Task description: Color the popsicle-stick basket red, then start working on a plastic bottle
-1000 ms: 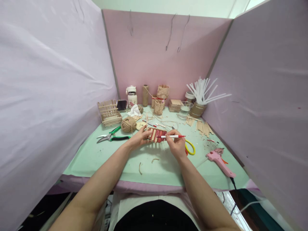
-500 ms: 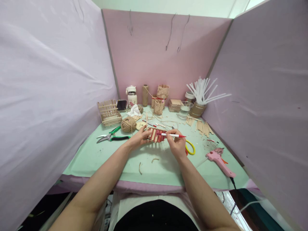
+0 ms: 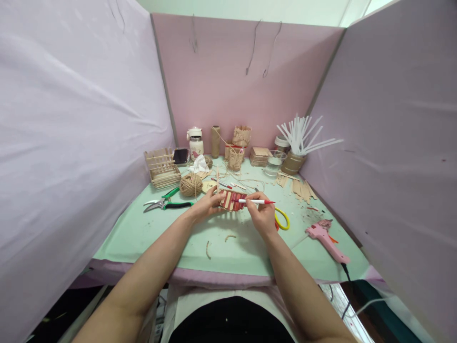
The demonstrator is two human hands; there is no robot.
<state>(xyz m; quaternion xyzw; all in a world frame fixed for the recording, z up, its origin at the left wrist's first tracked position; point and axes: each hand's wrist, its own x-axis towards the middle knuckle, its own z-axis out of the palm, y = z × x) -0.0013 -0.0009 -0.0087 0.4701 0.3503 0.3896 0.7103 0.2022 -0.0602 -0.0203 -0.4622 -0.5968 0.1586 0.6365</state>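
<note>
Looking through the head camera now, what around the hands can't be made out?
All in the head view:
Left hand: some fingers, hidden behind the striped piece.
Pen: whether its tip touches the piece, too small to tell.
Yellow-handled tool: partly covered by the right hand.
Black cord: its far end, lost in the clutter below.

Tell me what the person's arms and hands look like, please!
The left hand and right hand are bare, with no gloves. No sleeves show along the forearms, and no watch or bracelet is visible. Something black, probably clothing, shows below.
</note>
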